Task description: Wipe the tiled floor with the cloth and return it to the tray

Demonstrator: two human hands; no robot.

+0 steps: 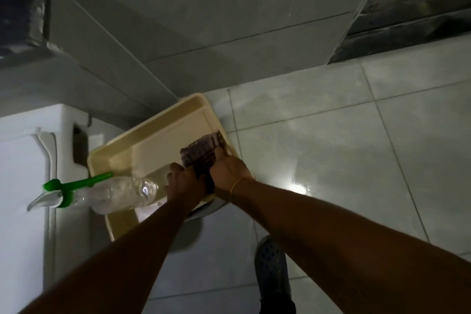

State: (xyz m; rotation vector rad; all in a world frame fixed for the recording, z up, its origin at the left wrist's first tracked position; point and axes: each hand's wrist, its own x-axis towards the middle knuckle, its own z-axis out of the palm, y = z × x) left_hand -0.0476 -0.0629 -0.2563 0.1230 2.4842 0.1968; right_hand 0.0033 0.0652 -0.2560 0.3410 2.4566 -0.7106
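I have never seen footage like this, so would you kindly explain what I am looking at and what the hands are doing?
There is no machine here: a person wears a camera on the head, looking down at their own bare arms. The left hand and the right hand together grip a dark checked cloth over a cream tray. A clear spray bottle with a green trigger lies on its side, partly in the tray. To the right is the shiny tiled floor, and one dark shoe shows below.

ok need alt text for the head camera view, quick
Both hands, left hand and right hand, hold a folded dark checked cloth over a cream plastic tray. A clear spray bottle with green trigger lies in the tray, beside a glossy pale tiled floor.
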